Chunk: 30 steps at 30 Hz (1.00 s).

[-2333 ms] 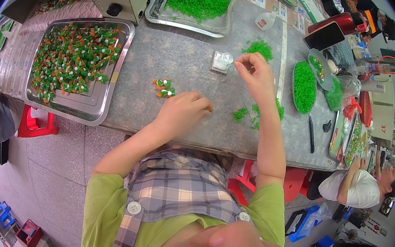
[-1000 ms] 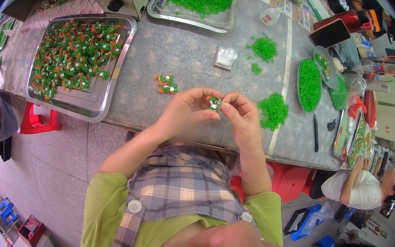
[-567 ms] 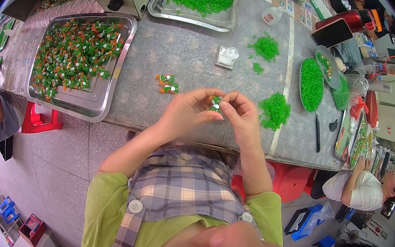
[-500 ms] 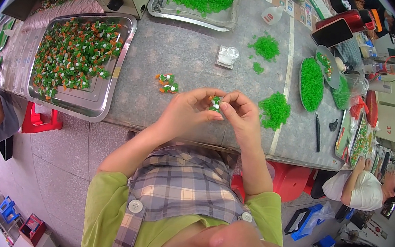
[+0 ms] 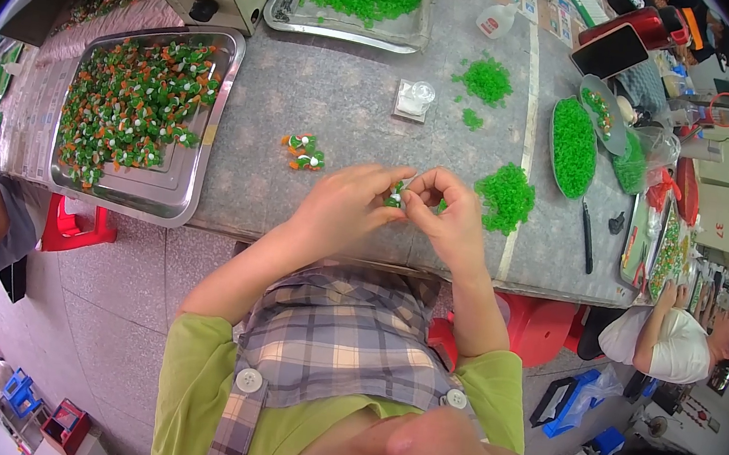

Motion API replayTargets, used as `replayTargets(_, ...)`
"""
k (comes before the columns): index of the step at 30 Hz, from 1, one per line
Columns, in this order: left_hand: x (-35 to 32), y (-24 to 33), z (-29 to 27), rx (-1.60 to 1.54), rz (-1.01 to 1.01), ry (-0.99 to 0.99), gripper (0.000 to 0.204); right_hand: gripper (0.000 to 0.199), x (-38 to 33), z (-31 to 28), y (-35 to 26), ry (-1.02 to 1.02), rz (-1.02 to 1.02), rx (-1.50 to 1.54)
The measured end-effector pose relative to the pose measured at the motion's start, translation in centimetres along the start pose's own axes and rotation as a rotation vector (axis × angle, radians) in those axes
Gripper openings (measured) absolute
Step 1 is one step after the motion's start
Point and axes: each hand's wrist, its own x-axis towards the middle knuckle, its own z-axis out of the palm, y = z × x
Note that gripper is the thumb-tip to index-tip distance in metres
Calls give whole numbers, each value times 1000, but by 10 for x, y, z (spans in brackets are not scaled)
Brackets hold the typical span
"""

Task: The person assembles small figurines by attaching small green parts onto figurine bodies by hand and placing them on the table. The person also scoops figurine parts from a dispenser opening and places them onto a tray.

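Just over the table's near edge, my two hands meet at the fingertips. My left hand (image 5: 351, 200) pinches a small green-and-white figure (image 5: 394, 198) between thumb and fingers, which cover much of it. My right hand (image 5: 450, 213) is closed in a pinch right beside the figure. A bit of green shows among its curled fingers; what its fingertips hold is too small to make out. To the left of my hands lie a few similar green, white and orange figures (image 5: 304, 153). A loose heap of small green pieces (image 5: 505, 198) lies to the right.
A metal tray (image 5: 200, 157) of finished-looking figures stands left, another tray (image 5: 342, 36) of green pieces at the back. Smaller green piles (image 5: 486, 81), a small clear pot (image 5: 414, 100), an oval dish (image 5: 572, 148) and a black pen-like tool (image 5: 586, 237) are around. Co-workers sit at both sides.
The figure at my fingertips shows less orange and is more covered. My right fingers have curled differently, and a green bit now shows among them. The whole view has shifted slightly.
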Motion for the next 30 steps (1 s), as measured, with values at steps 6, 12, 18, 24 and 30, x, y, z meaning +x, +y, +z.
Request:
replayTargets(6,2,1,1,-70,-34,-32,44,10,0,-2,1,-5,0,-86)
replayTargets(12,4,0,0,-487,-241,-173,48,12,0,-15,5,-150,188,287)
replayTargets(18,6,-6,2,-317,-204,-179,63,13,6,-16,4,-67,157,377)
replayTargets(24,7,-10,0,-172,-88,-81,69,8,7,-2,-15,-81,-188,-345)
replayTargets(30,12,-13,-6,-1269,-554,-164,49,7,11,-3,1,-50,-363,-5)
